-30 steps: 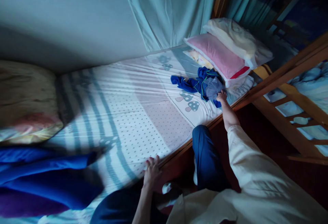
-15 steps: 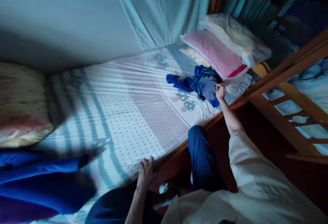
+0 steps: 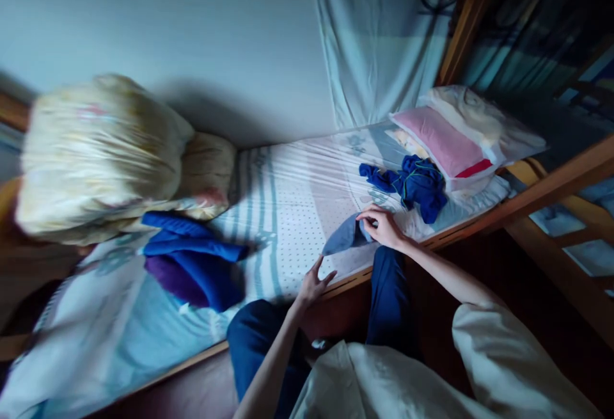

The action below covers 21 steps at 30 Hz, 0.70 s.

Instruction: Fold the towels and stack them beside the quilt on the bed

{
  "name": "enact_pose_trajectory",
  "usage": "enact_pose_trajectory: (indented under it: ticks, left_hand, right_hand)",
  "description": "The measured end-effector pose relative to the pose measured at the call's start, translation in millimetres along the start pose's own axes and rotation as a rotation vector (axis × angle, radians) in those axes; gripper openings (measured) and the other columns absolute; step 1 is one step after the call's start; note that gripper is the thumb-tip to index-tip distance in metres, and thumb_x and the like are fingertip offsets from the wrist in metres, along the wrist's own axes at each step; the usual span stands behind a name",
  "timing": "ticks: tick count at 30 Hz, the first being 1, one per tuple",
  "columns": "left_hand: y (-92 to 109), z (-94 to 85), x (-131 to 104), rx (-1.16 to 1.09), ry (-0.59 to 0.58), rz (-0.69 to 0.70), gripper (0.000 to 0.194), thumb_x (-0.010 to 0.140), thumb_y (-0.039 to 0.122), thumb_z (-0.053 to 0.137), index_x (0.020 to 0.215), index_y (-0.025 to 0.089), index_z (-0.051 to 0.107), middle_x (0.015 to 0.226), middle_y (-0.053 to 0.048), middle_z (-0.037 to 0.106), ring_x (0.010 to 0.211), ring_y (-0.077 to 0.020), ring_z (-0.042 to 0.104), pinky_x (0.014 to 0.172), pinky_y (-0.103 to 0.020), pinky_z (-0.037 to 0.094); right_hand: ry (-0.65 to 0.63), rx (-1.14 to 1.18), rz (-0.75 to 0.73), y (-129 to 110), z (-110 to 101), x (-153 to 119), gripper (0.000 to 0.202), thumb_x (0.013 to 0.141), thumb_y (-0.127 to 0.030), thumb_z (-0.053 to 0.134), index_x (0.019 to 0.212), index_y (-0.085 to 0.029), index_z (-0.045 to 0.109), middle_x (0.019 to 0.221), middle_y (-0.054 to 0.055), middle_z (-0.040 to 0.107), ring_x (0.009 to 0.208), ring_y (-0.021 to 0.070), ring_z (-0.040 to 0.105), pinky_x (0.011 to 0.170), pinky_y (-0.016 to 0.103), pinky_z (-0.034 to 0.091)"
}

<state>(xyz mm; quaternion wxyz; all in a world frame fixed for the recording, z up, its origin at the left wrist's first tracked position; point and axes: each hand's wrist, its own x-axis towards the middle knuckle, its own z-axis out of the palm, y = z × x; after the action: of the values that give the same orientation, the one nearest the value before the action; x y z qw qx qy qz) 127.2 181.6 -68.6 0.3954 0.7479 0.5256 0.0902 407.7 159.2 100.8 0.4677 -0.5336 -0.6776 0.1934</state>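
Note:
A small grey-blue piece of clothing hangs over the near side of the bed, its exact kind not clear. My right hand pinches its right end between thumb and fingers. At the lower left corner of the cloth is my left hand, index finger reaching to it and thumb spread away; the fingertips seem to touch it without a grip. Beyond my right hand, a crumpled dark blue garment with green piping lies on the patterned sheet.
A folded blue and purple garment rests on the bed to the left. Behind it bulges a big cream bedding bundle. A pink pillow lies at the right end. The wooden bed rail runs along the right side.
My right hand has lifted the grey-blue clothing off the dark blue garment and brought it left, close to my left hand. The view has swung left, showing more of the bedding bundle.

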Motion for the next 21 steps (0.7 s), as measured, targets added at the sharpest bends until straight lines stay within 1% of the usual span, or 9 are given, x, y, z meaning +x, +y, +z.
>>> enact_pose_trajectory:
  ticks: [4,6,8,9,11,13,16,19,21]
  left_hand:
    - [70,-35.2,-25,-0.064,0.351,0.234,0.089,0.093,0.050,0.060,0.164,0.014,0.021,0.164,-0.021,0.039,0.153,-0.0308,0.038,0.123,-0.049,0.037]
    - [99,-55.4,-39,-0.029,0.435,0.347,0.092,0.091,0.049,0.066,0.164,0.017,0.021,0.166,-0.021,0.035,0.156,-0.0328,0.032,0.124,-0.052,0.035]
    - [124,-74.2,-54,-0.032,0.411,0.467,0.090,0.089,0.046,0.070,0.163,0.019,0.026,0.164,-0.020,0.040,0.154,-0.0335,0.036,0.123,-0.051,0.038]
    - [134,-82.3,-60,-0.063,0.372,0.510,0.088,0.088,0.044,0.071,0.161,0.019,0.029,0.159,-0.019,0.047,0.149,-0.0328,0.044,0.119,-0.049,0.043]
    - [152,-95.0,-71,-0.169,0.293,0.536,0.080,0.086,0.040,0.070,0.156,0.018,0.038,0.140,-0.016,0.065,0.126,-0.0284,0.066,0.106,-0.042,0.054]
    - [165,-103.7,-81,-0.276,0.278,0.514,0.063,0.085,0.038,0.069,0.142,0.017,0.053,0.116,-0.010,0.076,0.101,-0.0230,0.074,0.091,-0.035,0.059]
    - [179,-113.4,-95,-0.381,0.368,0.478,0.036,0.083,0.041,0.068,0.109,0.017,0.068,0.090,-0.005,0.078,0.081,-0.0181,0.072,0.076,-0.027,0.057]
    - [187,-124.1,-112,-0.460,0.464,0.471,0.029,0.083,0.046,0.068,0.087,0.018,0.067,0.074,-0.002,0.072,0.070,-0.0149,0.066,0.066,-0.023,0.052]
    - [191,-133.1,-123,-0.495,0.530,0.483,0.029,0.083,0.046,0.068,0.080,0.018,0.062,0.068,0.000,0.068,0.065,-0.0130,0.062,0.062,-0.022,0.049]
  right_hand:
    - [-0.140,0.146,0.039,-48,13,-7,0.024,0.091,-0.022,0.061,0.104,-0.020,0.080,0.098,0.007,0.070,0.081,0.0145,0.065,0.068,0.024,0.055]
    - [-0.219,0.187,0.036,-70,14,-9,0.026,0.087,-0.022,0.066,0.108,-0.020,0.080,0.098,0.006,0.071,0.078,0.0141,0.064,0.067,0.024,0.055]
    - [-0.305,0.223,0.030,-90,14,-9,0.028,0.084,-0.023,0.069,0.110,-0.020,0.080,0.095,0.005,0.073,0.072,0.0127,0.063,0.065,0.023,0.054]
    - [-0.341,0.251,0.030,-100,14,-10,0.029,0.084,-0.024,0.070,0.111,-0.019,0.080,0.093,0.005,0.074,0.069,0.0121,0.063,0.066,0.024,0.054]
    - [-0.362,0.320,0.032,-115,15,-12,0.029,0.086,-0.029,0.071,0.111,-0.019,0.079,0.090,0.004,0.075,0.070,0.0128,0.066,0.070,0.025,0.057]
    - [-0.314,0.383,0.034,-126,18,-16,0.030,0.086,-0.033,0.073,0.111,-0.019,0.078,0.091,0.005,0.076,0.078,0.0159,0.071,0.079,0.029,0.059]
    - [-0.134,0.443,0.044,-134,22,-22,0.034,0.085,-0.040,0.077,0.112,-0.020,0.074,0.097,0.006,0.077,0.091,0.0192,0.074,0.092,0.034,0.059]
    - [0.006,0.457,0.054,-137,25,-31,0.047,0.081,-0.046,0.081,0.121,-0.023,0.069,0.112,0.009,0.075,0.099,0.0204,0.073,0.093,0.035,0.059]
    - [-0.019,0.424,0.053,-137,27,-39,0.064,0.073,-0.047,0.089,0.128,-0.024,0.064,0.120,0.010,0.073,0.102,0.0213,0.071,0.091,0.035,0.059]
